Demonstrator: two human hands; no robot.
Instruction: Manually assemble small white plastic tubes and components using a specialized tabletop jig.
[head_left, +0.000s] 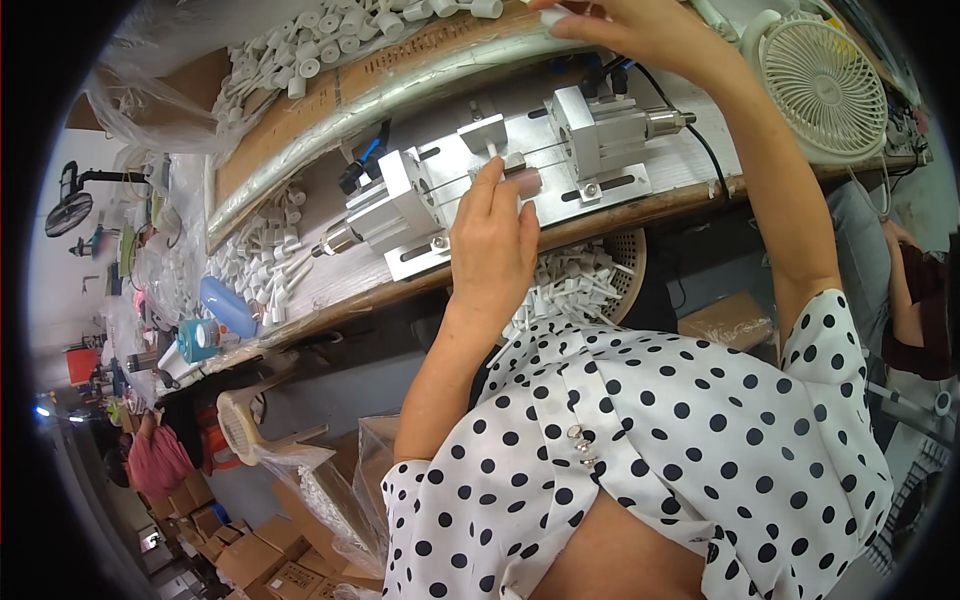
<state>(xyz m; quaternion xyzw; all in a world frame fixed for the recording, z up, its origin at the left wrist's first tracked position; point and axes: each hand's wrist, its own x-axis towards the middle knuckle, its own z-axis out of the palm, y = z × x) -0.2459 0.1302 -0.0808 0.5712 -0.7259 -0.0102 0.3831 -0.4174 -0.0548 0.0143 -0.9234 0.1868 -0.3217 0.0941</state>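
Observation:
A silver metal fixture with two facing blocks and thin rods between them sits on the bench. My left hand is at its middle, fingers close together. The fingertips meet a small white plastic piece whose stem shows just beyond them; the rest is hidden under the hand. Farther off to the right, my right hand reaches over the edge of a cardboard tray. Between its thumb and fingers is a white plastic piece, partly cut off at the picture's top.
White capped pieces with stems pile up in the tray, and more lie left of the fixture. A basket of them stands below the bench edge. A white fan stands at right. Black cables run behind the fixture.

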